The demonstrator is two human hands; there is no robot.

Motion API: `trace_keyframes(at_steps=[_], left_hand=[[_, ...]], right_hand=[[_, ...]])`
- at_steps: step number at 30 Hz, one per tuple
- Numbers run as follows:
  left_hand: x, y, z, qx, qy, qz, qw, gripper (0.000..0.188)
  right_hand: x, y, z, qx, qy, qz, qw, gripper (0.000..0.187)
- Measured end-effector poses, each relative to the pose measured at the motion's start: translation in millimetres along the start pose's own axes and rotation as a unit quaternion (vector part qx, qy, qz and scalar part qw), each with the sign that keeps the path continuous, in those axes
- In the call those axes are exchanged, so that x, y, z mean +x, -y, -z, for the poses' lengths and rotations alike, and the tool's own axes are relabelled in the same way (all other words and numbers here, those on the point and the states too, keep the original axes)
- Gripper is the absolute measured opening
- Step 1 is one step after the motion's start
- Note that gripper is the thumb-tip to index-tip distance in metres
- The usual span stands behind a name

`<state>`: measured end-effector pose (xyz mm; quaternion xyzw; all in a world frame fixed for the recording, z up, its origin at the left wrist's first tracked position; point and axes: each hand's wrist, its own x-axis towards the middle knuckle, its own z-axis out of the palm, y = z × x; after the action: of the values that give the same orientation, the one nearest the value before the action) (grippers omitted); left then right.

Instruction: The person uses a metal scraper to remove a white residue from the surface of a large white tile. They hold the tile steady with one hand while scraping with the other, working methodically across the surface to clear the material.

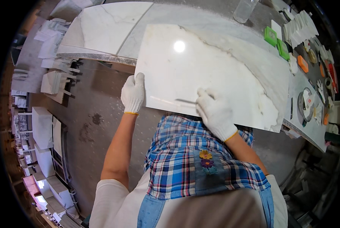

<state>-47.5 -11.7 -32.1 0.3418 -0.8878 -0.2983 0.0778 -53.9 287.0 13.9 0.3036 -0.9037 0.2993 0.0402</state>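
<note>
1. I see the white marble slab (215, 72) lying flat on the desk (314, 129), its near-left corner jutting past the desk's near edge.
2. My left hand (133, 93), gloved, has its fingers curled over the slab's near-left corner, gripping that edge.
3. My right hand (214, 112) has its fingers closed around a thin dark tool (186, 101), tip on the slab near its near edge.
4. I judge the slab heavy, stiff, polished and slippery, brittle at its corners; I would hold it at two opposite edges, never one corner.
</note>
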Motion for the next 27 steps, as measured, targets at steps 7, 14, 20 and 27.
trace_keyframes(at_steps=[7,14,20,27], left_hand=[[-1.4,2.3,-2.7,-0.02,0.0,0.005,1.0,0.056],[-2.3,2.0,-5.6,-0.036,0.0,0.015,0.999,0.053],[-3.1,5.5,-12.1,-0.052,-0.017,0.001,0.998,0.051],[-2.4,13.6,-19.6,-0.07,-0.042,0.0,0.997,0.05]], right_hand=[[-29.2,9.4,0.5,0.049,0.061,0.066,0.995,0.017],[-34.7,-3.5,-2.2,0.014,-0.005,0.02,1.0,0.012],[-25.5,3.7,1.6,0.029,0.014,0.014,0.999,0.014],[-31.0,6.8,0.0,0.035,0.027,-0.002,0.999,0.017]])
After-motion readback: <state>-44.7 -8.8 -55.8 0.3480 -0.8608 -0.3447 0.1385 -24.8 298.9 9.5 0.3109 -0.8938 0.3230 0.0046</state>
